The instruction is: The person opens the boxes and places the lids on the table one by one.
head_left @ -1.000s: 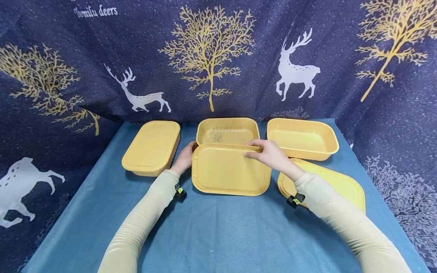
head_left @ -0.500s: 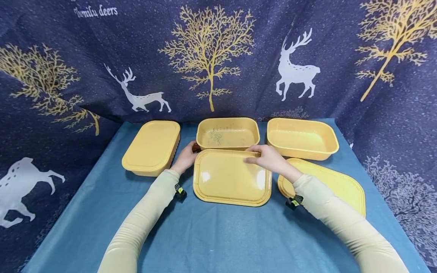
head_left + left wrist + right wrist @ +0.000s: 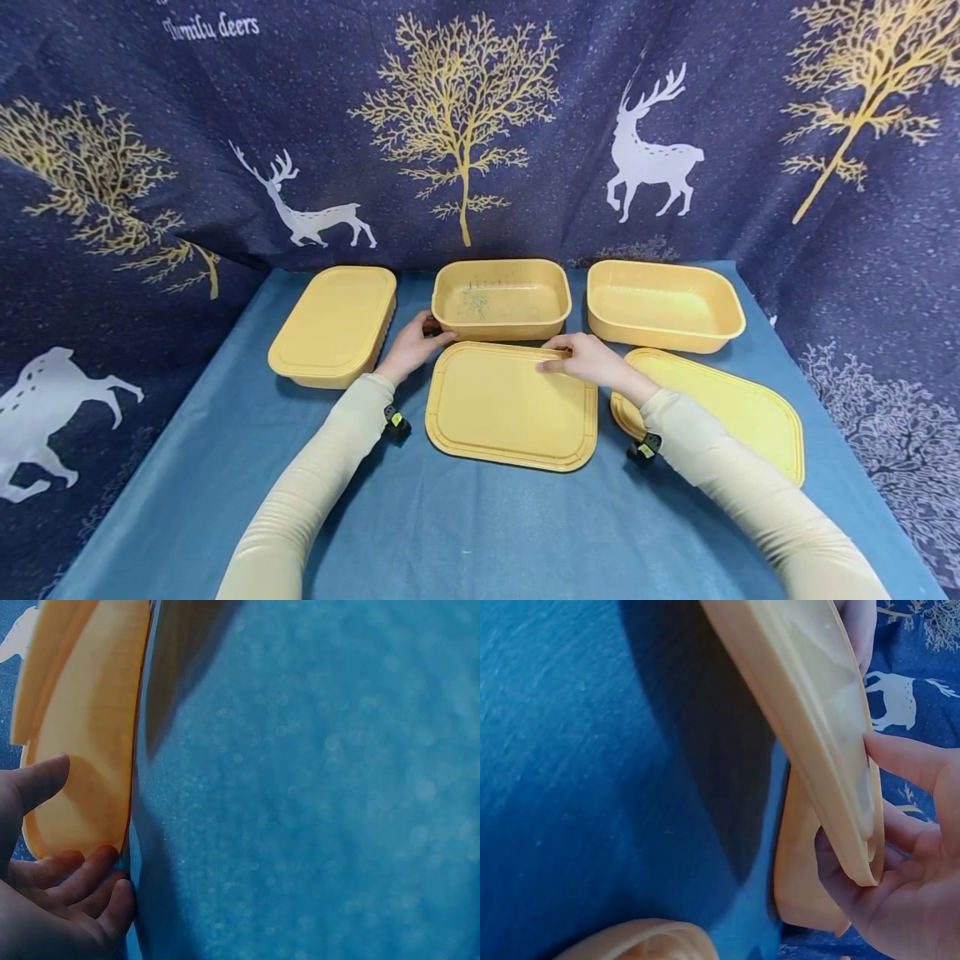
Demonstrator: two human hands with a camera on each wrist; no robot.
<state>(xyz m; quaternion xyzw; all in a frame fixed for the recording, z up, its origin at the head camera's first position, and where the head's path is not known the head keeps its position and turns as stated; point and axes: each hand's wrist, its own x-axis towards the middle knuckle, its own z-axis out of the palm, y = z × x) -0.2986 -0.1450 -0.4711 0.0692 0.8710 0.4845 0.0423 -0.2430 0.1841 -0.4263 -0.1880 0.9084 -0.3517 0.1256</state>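
My right hand pinches the far right corner of a yellow plastic lid, thumb on one face and fingers behind. The right wrist view shows the lid slanting over the blue cloth, its shadow below. Just behind the lid stands an uncovered yellow food container with dark specks inside. Around this container's left end curls my left hand. In the left wrist view its thumb lies against the container's front wall and the other fingers sit at the lower corner.
At the back left is a lidded yellow container. An uncovered one stands at the back right, with another yellow lid lying in front of it. A dark patterned curtain hangs behind the table.
The right hand has brought the lid down and toward me, away from the middle container's rim, and its tilt has changed. The left thumb now shows on the container's front.
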